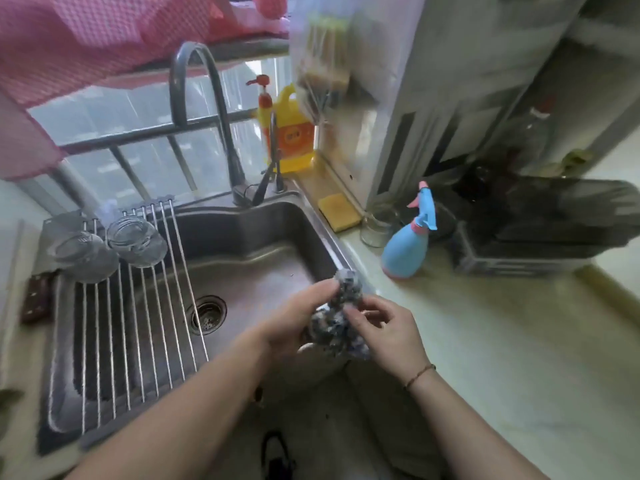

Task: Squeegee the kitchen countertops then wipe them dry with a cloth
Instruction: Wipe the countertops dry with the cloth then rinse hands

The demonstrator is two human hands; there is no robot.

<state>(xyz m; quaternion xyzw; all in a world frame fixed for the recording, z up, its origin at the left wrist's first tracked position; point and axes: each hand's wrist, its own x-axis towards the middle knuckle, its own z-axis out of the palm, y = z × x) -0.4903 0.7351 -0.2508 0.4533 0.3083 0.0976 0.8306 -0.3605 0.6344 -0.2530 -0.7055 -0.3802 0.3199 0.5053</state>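
A bunched grey, blue-flecked cloth (337, 317) hangs over the right front corner of the steel sink (263, 233). My left hand (294, 320) grips it from the left, fingers curled round its upper part. My right hand (384, 330) pinches it from the right with thumb and fingertips. The pale countertop (502, 358) stretches away to the right of the sink. No squeegee is in view.
A blue spray bottle (408, 244), a glass jar (375, 228) and a yellow sponge (339, 211) stand on the counter behind. A dark dish tray (526, 244) sits at the right. A wire roll rack (138, 306) with two upturned glasses covers the sink's left half. Tap (207, 116) and yellow detergent bottle (291, 133) at the back.
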